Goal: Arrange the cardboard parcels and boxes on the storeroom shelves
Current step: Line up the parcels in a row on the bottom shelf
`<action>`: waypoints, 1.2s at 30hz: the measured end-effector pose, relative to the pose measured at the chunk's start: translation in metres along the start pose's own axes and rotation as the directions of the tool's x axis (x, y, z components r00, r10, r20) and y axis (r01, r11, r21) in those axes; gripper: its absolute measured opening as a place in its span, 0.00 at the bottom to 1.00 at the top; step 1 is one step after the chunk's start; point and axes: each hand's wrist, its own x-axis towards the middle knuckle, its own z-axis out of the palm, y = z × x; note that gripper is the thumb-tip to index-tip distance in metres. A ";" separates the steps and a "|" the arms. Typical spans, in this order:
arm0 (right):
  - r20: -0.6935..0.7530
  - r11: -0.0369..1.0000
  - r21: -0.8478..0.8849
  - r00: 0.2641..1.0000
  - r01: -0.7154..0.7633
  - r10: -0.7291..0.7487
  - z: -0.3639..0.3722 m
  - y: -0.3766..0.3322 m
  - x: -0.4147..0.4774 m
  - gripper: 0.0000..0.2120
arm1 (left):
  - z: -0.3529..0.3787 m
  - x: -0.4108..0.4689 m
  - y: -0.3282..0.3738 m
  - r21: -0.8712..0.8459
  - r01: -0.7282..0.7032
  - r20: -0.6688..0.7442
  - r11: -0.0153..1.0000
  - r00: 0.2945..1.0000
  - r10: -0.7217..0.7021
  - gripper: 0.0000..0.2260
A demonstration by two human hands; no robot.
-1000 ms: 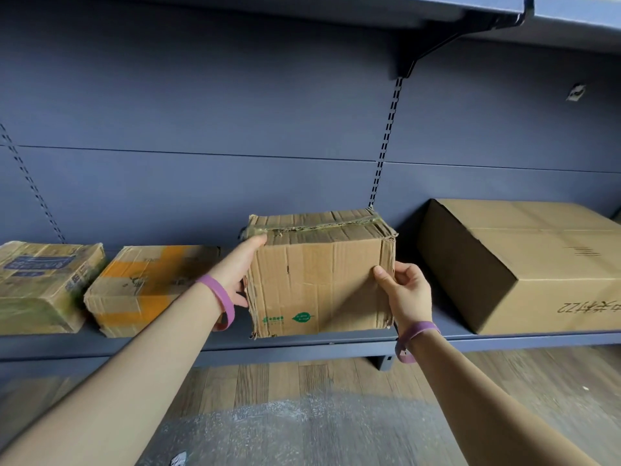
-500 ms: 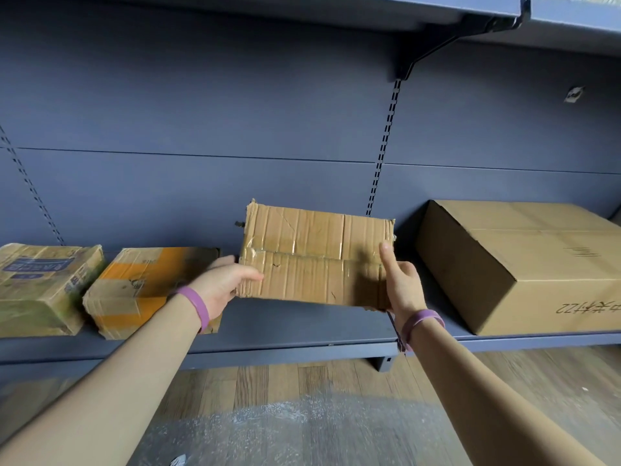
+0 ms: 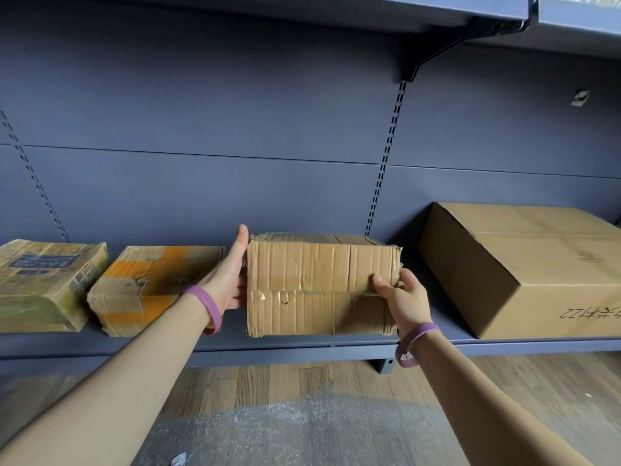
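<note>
Furthest left of the worn brown cardboard box (image 3: 319, 284) sits a green-printed taped parcel (image 3: 43, 284), then an orange-taped cardboard parcel (image 3: 151, 284). The left hand (image 3: 232, 274) lies flat, fingers straight, against the box's left side. The box rests near the front lip of the grey metal shelf (image 3: 302, 344) — best slid straight back, kept square. The right hand (image 3: 403, 297) grips its right edge, thumb in front. Beyond lies bare shelf — then the large plain carton (image 3: 521, 264).

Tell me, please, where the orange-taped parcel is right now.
In the head view, the orange-taped parcel lies on the lower shelf, left of centre, between the green-tinted parcel and the left hand against the creased box.
</note>
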 end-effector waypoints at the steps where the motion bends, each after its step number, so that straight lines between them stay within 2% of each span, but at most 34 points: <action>1: 0.016 1.000 0.000 1.000 0.009 -0.009 0.000 -0.001 -0.001 0.05 | 0.001 0.000 0.000 -0.016 0.017 -0.016 1.000 1.000 -0.018 0.44; 3: 0.044 0.999 -0.019 0.998 0.044 -0.043 -0.001 -0.002 -0.001 0.09 | 0.003 -0.001 0.002 0.002 0.015 -0.057 1.000 0.998 -0.015 0.39; 6: 0.092 0.997 -0.041 0.994 0.058 -0.054 0.001 -0.004 -0.006 0.15 | 0.002 0.001 0.002 -0.028 -0.027 -0.098 0.999 0.995 0.024 0.18; 8: 0.147 1.000 0.000 0.989 0.031 -0.031 0.003 -0.005 -0.008 0.23 | 0.000 0.002 0.000 -0.057 -0.043 -0.120 0.997 0.992 0.036 0.10; 11: 0.165 0.993 0.078 0.983 -0.088 0.074 0.008 -0.004 -0.009 0.45 | -0.003 -0.001 -0.002 -0.082 -0.090 -0.094 0.993 0.992 0.082 0.10; 13: 0.155 0.977 0.116 0.975 -0.177 0.158 0.007 -0.006 -0.009 0.47 | -0.004 -0.002 -0.003 -0.095 -0.109 -0.056 0.989 0.993 0.104 0.12; 16: 0.154 0.971 0.106 0.968 -0.214 0.197 0.003 -0.009 -0.007 0.45 | -0.003 -0.004 -0.004 -0.077 -0.110 -0.016 0.991 0.994 0.109 0.17; 19: 0.157 0.970 0.081 0.964 -0.227 0.213 -0.001 -0.013 -0.008 0.48 | -0.007 -0.003 -0.008 -0.054 -0.113 -0.029 0.992 0.993 0.112 0.33; 20: 0.147 0.971 0.076 0.966 -0.225 0.212 -0.001 -0.014 -0.008 0.45 | -0.007 -0.003 -0.009 -0.045 -0.101 -0.010 0.994 0.995 0.101 0.37; 22: 0.102 0.983 0.048 0.980 -0.178 0.172 -0.001 -0.015 -0.007 0.33 | -0.011 0.005 -0.014 -0.017 -0.081 0.004 0.997 0.997 0.081 0.39; 24: 0.044 0.994 -0.032 0.993 -0.107 0.108 -0.002 -0.008 0.000 0.27 | -0.011 0.006 -0.015 0.059 -0.076 0.020 0.995 0.997 0.075 0.36; 26: -0.005 0.996 -0.076 0.999 -0.048 0.048 0.000 -0.007 0.001 0.30 | -0.009 0.004 -0.015 0.113 -0.076 0.028 0.991 0.997 0.074 0.28; 28: -0.017 0.998 -0.067 1.000 -0.011 0.010 0.002 -0.006 0.001 0.31 | -0.007 0.003 -0.016 0.148 -0.085 0.045 0.985 0.996 0.079 0.25; 32: 0.055 0.998 -0.056 0.998 0.034 -0.031 0.005 -0.004 -0.004 0.18 | -0.010 0.008 -0.015 0.221 -0.122 0.046 0.968 0.992 0.115 0.30; 34: 0.081 0.996 -0.082 0.997 0.028 -0.021 0.004 -0.001 -0.004 0.12 | -0.014 0.007 -0.015 0.236 -0.129 0.026 0.963 0.992 0.126 0.25; 36: 0.085 0.993 -0.120 0.996 0.024 -0.014 0.002 0.002 -0.004 0.11 | -0.016 0.005 -0.014 0.197 -0.132 0.019 0.972 0.991 0.130 0.21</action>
